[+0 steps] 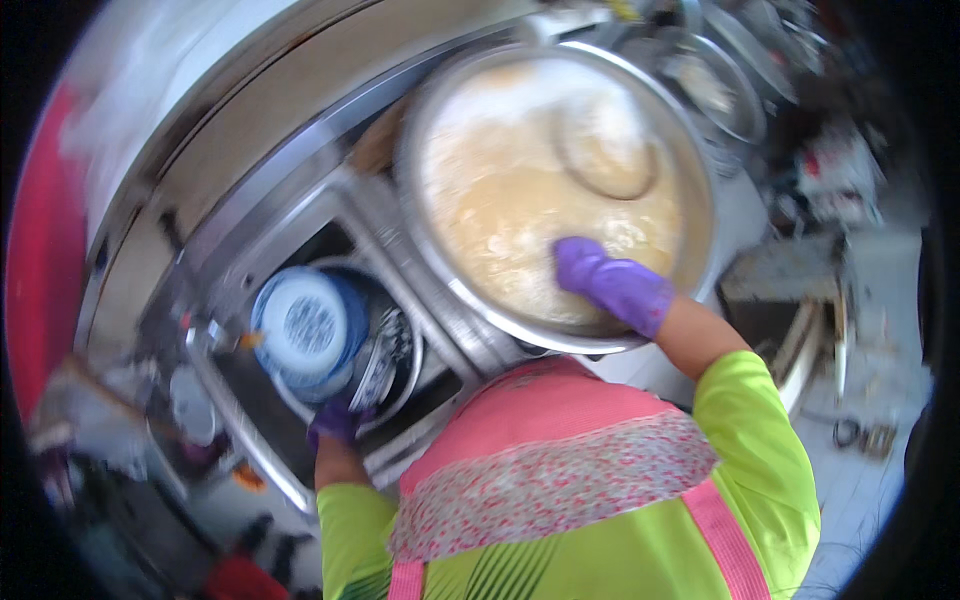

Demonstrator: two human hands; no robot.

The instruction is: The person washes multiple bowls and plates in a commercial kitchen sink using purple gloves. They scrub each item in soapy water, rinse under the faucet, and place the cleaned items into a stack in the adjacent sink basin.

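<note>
A large round metal basin point(694, 247) is filled with cloudy, foamy yellowish water point(487, 202). My right hand point(592, 270), in a purple rubber glove, dips into the water near the basin's front right; its fingertips are hidden. Farther back, a round dish point(641, 191) lies partly under the foam. In the sink to the left, a stack of blue-and-white bowls point(309, 322) sits upside down in a metal pot point(417, 360). My left hand point(337, 421), also gloved in purple, is at the pot's front edge beside a patterned bowl point(373, 381); blur hides its grip.
The steel sink point(247, 442) has a raised rim and a faucet point(206, 330) at its left. Metal pans point(724, 90) crowd the back right. A worn wooden stand point(787, 277) is on the right. Pale tiled floor point(862, 480) shows beyond my right arm.
</note>
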